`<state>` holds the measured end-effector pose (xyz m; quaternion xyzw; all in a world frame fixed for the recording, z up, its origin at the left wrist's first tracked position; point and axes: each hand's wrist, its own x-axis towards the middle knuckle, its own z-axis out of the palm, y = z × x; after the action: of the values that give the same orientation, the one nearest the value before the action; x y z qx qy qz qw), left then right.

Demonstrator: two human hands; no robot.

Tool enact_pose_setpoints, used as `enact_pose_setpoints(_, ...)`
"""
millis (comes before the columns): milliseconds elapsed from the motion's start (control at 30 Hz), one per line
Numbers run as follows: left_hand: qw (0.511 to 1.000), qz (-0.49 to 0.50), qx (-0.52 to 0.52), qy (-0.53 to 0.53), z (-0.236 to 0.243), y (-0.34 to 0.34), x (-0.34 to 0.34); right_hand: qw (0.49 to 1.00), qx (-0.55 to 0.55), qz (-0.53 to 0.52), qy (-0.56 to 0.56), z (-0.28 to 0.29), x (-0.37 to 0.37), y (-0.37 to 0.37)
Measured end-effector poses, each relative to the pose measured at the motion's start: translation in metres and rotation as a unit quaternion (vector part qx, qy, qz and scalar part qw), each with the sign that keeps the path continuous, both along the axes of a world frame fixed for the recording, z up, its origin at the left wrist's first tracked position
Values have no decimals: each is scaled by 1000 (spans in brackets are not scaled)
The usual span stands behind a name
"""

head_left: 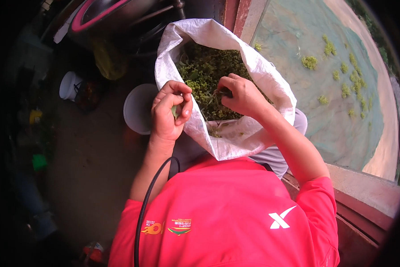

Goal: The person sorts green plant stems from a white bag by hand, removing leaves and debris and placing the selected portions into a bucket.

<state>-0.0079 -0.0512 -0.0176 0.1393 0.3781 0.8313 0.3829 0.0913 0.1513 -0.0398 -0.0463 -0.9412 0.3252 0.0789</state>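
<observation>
A white woven sack lies open in front of my body, holding a mass of small green sprigs with tiny clustered buds. My left hand is at the sack's left rim, fingers curled, with a small green leaf held in them. Inside the sack's opening, my right hand is bent over the sprigs, fingers closed around something dark among thin stems; I cannot make out exactly what it holds.
A white bucket stands left of the sack, with a smaller white pail farther left. A dark pink-rimmed basin is at top left. To the right, beyond a ledge, green clusters lie on netting.
</observation>
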Motion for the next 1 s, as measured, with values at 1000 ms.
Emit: enact_pose_setpoints(1000, 949, -314, -31, 25, 22, 22, 0, 992, -92, 3, 89, 55, 62, -2)
